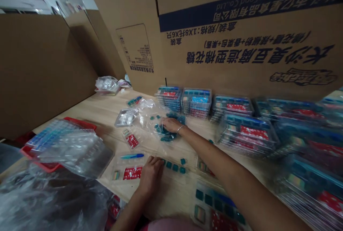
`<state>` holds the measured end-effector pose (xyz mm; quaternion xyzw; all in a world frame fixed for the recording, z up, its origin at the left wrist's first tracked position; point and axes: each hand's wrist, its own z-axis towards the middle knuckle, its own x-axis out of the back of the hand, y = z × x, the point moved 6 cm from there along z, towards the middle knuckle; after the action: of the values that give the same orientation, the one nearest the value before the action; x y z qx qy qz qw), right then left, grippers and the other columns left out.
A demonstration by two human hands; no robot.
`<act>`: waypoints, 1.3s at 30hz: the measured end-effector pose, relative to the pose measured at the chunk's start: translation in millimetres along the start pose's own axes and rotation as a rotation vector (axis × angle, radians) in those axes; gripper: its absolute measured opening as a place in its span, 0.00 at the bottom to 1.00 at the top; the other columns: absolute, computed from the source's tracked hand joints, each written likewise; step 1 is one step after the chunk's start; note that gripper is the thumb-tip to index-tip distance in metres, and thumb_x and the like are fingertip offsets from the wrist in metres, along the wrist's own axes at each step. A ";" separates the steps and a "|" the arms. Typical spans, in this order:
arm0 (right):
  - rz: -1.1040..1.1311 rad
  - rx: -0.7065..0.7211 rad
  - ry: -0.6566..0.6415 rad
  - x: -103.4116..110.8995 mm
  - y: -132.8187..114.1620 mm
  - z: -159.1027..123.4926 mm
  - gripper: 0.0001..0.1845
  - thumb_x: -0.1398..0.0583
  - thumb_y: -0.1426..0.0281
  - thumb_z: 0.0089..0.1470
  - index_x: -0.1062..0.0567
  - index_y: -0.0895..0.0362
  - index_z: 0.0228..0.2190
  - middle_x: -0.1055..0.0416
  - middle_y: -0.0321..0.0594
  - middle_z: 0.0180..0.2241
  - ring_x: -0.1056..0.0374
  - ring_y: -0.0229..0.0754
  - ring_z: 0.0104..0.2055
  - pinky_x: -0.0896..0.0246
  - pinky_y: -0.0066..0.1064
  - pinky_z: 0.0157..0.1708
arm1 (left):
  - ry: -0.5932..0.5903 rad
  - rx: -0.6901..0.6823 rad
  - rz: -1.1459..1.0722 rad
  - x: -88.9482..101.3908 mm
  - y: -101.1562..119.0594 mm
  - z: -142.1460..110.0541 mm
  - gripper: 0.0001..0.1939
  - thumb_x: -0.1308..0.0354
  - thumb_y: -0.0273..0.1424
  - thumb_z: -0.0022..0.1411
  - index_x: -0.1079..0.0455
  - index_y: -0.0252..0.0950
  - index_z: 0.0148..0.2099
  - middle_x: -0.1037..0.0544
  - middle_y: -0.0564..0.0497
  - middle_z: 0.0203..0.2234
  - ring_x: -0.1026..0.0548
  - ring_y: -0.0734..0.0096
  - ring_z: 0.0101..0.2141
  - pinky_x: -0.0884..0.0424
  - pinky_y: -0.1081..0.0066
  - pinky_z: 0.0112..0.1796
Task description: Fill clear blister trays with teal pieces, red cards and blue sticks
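Note:
My right hand (172, 125), with a bracelet at its wrist, reaches into a clear plastic bag (146, 111) of small teal pieces (167, 137). Its fingers are bent together among the pieces, and the tips are hidden. Close to my body, my left hand (152, 169) rests with curled fingers over a clear plastic tray (114, 165). Several teal squares (175, 167) lie in a row just right of its fingertips. Left of that hand, the tray holds a blue pen (132, 156) and a red spotted piece (133, 173). Whatever the left fingertips hold is hidden.
Stacks of filled clear packs (197, 102) line the back and right of the table. A red basket (48, 165) with plastic sheets stands left, above a heap of clear plastic (50, 202). A large cardboard box (227, 70) walls off the back.

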<state>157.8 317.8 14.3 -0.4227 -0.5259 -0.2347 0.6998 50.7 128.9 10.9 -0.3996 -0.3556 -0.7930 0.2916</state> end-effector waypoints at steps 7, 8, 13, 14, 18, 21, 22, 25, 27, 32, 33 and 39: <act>0.009 -0.112 -0.046 -7.3 20.5 -6.3 0.07 0.41 0.77 0.49 0.22 0.62 0.31 0.25 0.51 0.39 0.29 0.46 0.40 0.40 0.27 0.39 | 0.117 -0.067 0.015 -7.9 6.8 -6.9 0.09 0.50 0.21 0.61 0.30 0.34 0.39 0.23 0.47 0.33 0.29 0.66 0.33 0.28 0.68 0.33; 0.031 -0.108 -0.041 -7.1 19.8 -7.3 0.08 0.41 0.77 0.49 0.22 0.62 0.32 0.25 0.50 0.38 0.29 0.46 0.41 0.40 0.27 0.39 | 0.142 -0.081 0.020 -8.6 8.5 -8.0 0.09 0.50 0.20 0.60 0.30 0.33 0.40 0.23 0.46 0.34 0.29 0.66 0.33 0.27 0.68 0.33; 0.186 -0.002 -0.042 -9.1 10.2 -14.3 0.13 0.43 0.80 0.50 0.22 0.59 0.36 0.24 0.41 0.40 0.30 0.39 0.44 0.41 0.24 0.44 | 0.178 -0.099 0.013 -11.2 11.7 -10.1 0.11 0.50 0.19 0.60 0.31 0.32 0.43 0.23 0.45 0.35 0.30 0.66 0.35 0.27 0.68 0.35; 0.210 -0.002 -0.041 -9.7 10.8 -16.1 0.13 0.43 0.81 0.49 0.22 0.60 0.35 0.24 0.41 0.39 0.30 0.40 0.42 0.40 0.25 0.43 | 0.172 -0.098 0.009 -11.4 11.6 -10.0 0.11 0.50 0.19 0.60 0.32 0.32 0.43 0.24 0.45 0.35 0.30 0.66 0.35 0.27 0.68 0.35; 0.309 -0.024 -0.015 -10.4 14.8 -21.0 0.13 0.43 0.79 0.49 0.22 0.61 0.37 0.23 0.41 0.34 0.29 0.41 0.36 0.37 0.28 0.37 | 0.162 -0.084 0.010 -11.2 10.6 -9.9 0.11 0.51 0.19 0.60 0.32 0.33 0.43 0.24 0.46 0.36 0.30 0.65 0.35 0.27 0.67 0.35; 0.389 -0.014 -0.008 -11.1 10.8 -21.4 0.10 0.39 0.76 0.46 0.22 0.59 0.34 0.24 0.38 0.31 0.30 0.40 0.32 0.37 0.27 0.34 | 0.168 -0.089 0.018 -10.9 11.5 -9.5 0.11 0.51 0.19 0.59 0.32 0.33 0.43 0.24 0.46 0.35 0.30 0.65 0.35 0.27 0.66 0.35; 0.410 -0.015 -0.002 -11.2 9.1 -21.7 0.08 0.38 0.77 0.44 0.22 0.59 0.30 0.24 0.38 0.28 0.30 0.40 0.31 0.37 0.27 0.33 | 0.167 -0.091 0.021 -10.9 11.9 -9.2 0.11 0.51 0.19 0.59 0.32 0.33 0.43 0.24 0.46 0.35 0.30 0.65 0.35 0.27 0.66 0.35; 0.467 -0.044 0.061 -7.3 8.4 -26.4 0.06 0.38 0.79 0.40 0.23 0.59 0.23 0.27 0.37 0.24 0.32 0.41 0.29 0.38 0.30 0.33 | 0.159 -0.094 0.008 -11.0 12.3 -8.9 0.13 0.51 0.19 0.59 0.32 0.33 0.44 0.24 0.45 0.36 0.30 0.65 0.35 0.27 0.66 0.36; 0.514 -0.078 0.127 -0.9 12.6 -35.0 0.08 0.41 0.80 0.41 0.24 0.59 0.25 0.27 0.38 0.25 0.31 0.41 0.31 0.38 0.32 0.35 | 0.165 -0.082 -0.023 -10.3 11.1 -10.4 0.14 0.51 0.19 0.59 0.33 0.33 0.47 0.24 0.44 0.37 0.29 0.65 0.36 0.27 0.65 0.37; 0.697 -0.139 0.198 16.9 17.3 -73.8 0.10 0.45 0.75 0.49 0.26 0.60 0.35 0.26 0.41 0.34 0.29 0.39 0.34 0.35 0.33 0.38 | 0.231 0.137 -0.328 -4.4 0.7 -13.7 0.11 0.47 0.26 0.59 0.30 0.37 0.45 0.24 0.44 0.39 0.27 0.64 0.39 0.28 0.64 0.39; 0.773 -0.137 0.186 18.1 12.6 -82.9 0.10 0.44 0.73 0.49 0.27 0.60 0.36 0.25 0.41 0.34 0.29 0.39 0.35 0.35 0.32 0.38 | 0.243 0.245 -0.457 -3.9 -3.0 -12.5 0.10 0.46 0.28 0.59 0.30 0.37 0.44 0.24 0.45 0.38 0.26 0.65 0.38 0.28 0.66 0.39; 1.298 -0.115 0.012 6.5 -48.7 -129.4 0.14 0.35 0.64 0.43 0.28 0.58 0.32 0.27 0.36 0.30 0.31 0.36 0.31 0.37 0.29 0.35 | 0.315 0.638 -1.146 1.6 1.4 5.4 0.17 0.35 0.37 0.50 0.29 0.36 0.41 0.22 0.49 0.33 0.25 0.72 0.32 0.29 0.72 0.35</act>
<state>191.9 184.1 25.7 -0.6898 -0.1465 0.2058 0.6785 53.2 132.1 15.0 0.0784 -0.6816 -0.7272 -0.0231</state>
